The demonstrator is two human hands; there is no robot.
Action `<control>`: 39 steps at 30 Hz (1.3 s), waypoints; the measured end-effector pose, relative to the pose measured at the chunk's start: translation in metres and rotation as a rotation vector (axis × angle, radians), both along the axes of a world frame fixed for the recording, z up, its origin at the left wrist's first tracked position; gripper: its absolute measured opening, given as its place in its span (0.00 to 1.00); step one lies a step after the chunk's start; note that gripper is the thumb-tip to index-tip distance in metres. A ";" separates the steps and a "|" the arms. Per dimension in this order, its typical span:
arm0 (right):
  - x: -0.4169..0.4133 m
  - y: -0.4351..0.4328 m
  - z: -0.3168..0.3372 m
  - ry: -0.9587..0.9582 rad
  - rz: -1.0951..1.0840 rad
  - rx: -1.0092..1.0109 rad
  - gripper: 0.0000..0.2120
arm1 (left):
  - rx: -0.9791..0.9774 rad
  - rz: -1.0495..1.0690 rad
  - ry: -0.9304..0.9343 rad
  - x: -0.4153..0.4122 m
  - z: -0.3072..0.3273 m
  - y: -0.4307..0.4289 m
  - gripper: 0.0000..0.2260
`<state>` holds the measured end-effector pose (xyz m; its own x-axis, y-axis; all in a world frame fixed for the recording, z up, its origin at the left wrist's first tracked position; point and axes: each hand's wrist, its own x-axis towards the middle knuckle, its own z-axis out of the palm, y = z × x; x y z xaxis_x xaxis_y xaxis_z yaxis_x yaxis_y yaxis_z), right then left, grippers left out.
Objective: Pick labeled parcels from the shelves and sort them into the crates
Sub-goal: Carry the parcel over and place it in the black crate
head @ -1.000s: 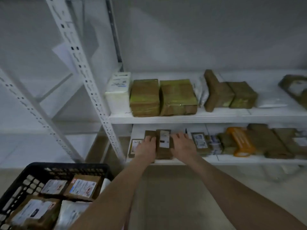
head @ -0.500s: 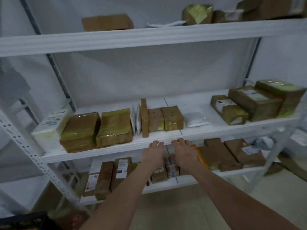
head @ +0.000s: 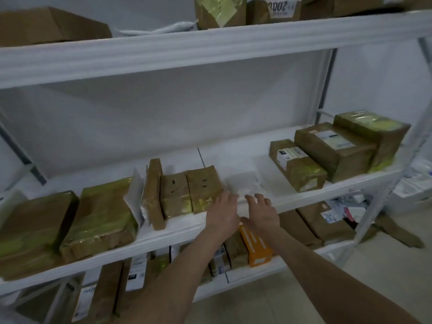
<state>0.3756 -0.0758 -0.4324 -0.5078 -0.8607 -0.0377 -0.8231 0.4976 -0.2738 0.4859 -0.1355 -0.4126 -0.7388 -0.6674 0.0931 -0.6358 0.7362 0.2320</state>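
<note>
White parcel (head: pixel 245 183), maybe bag, flat on middle shelf (head: pixel 163 238), between brown parcels (head: pixel 203 188).

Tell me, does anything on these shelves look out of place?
Mildly. On the middle shelf a thin brown parcel stands on edge, tilted, beside a white mailer, while most others lie flat. A brown packet lies on the floor, right.

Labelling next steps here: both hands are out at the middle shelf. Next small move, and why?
Likely ease forward and close both hands on the white soft parcel. The left hand and right hand are open, holding nothing, fingertips near its front edge; it lies flat on the middle shelf with bare shelf on its right.
</note>
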 end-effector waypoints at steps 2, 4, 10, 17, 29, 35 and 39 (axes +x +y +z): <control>-0.020 -0.021 0.002 0.010 -0.016 -0.005 0.35 | -0.012 -0.007 0.034 -0.019 -0.001 -0.019 0.24; -0.036 -0.041 0.005 -0.007 -0.034 -0.006 0.36 | -0.006 -0.016 0.063 -0.036 -0.002 -0.037 0.24; -0.080 -0.068 -0.002 -0.275 -0.271 -0.078 0.32 | 0.210 0.007 0.060 -0.083 -0.015 -0.057 0.24; -0.118 -0.070 -0.009 -0.796 -0.320 -0.283 0.12 | 0.553 0.155 0.212 -0.117 -0.030 -0.055 0.19; -0.142 -0.024 0.024 -0.607 0.299 -0.409 0.15 | 1.029 0.631 1.057 -0.144 0.014 -0.034 0.09; -0.166 -0.012 0.033 -0.700 -0.023 -0.517 0.20 | 1.027 0.675 0.977 -0.138 0.020 -0.023 0.10; -0.172 -0.007 0.048 -1.252 -0.149 -0.460 0.15 | 1.094 0.613 0.960 -0.137 0.027 -0.018 0.10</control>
<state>0.2040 -0.0824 -0.3848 -0.4344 -0.8604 -0.2667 0.1561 0.2197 -0.9630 0.3490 -0.1530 -0.3852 -0.2939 -0.8859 -0.3588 -0.0718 -0.3539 0.9325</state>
